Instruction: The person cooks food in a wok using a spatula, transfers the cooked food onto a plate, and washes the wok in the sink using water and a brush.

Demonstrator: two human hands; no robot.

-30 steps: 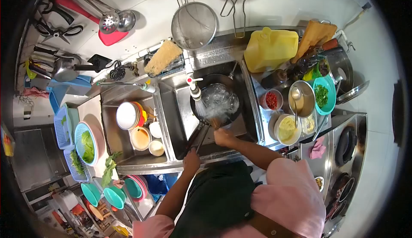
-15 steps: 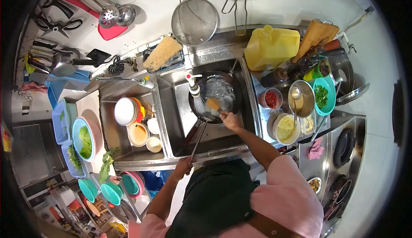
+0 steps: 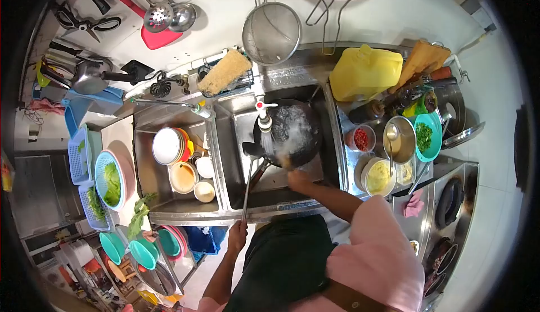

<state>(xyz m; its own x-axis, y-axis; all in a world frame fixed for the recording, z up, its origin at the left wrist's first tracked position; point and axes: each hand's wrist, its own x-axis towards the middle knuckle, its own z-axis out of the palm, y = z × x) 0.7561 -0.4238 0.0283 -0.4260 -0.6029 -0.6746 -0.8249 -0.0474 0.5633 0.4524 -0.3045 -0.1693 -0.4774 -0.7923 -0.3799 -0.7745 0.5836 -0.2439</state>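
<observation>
In the right sink basin (image 3: 232, 138) lies a black wok (image 3: 313, 143) under a running tap (image 3: 264, 122), its handle towards me. Water and foam swirl inside the wok. My left hand (image 3: 238, 236) is closed around the long metal handle of a ladle (image 3: 248, 188), whose dark bowl hangs just left of the wok's rim. My right hand (image 3: 298, 181) grips a wooden-coloured scrubbing brush (image 3: 286, 161) at the wok's near edge. Motion smears the brush and those fingers.
The left basin holds stacked bowls (image 3: 167, 146) and cups. To the right stand a yellow jug (image 3: 365, 75), a steel bowl with a spoon (image 3: 400, 138), a turquoise bowl of chopped greens (image 3: 427, 138) and a tub of yellow paste (image 3: 378, 176). Strainers (image 3: 272, 34) hang above.
The ladle's bowl has come out to the left of the wok. My right hand and the brush have moved from mid-wok to its near edge. The view has shifted slightly.
</observation>
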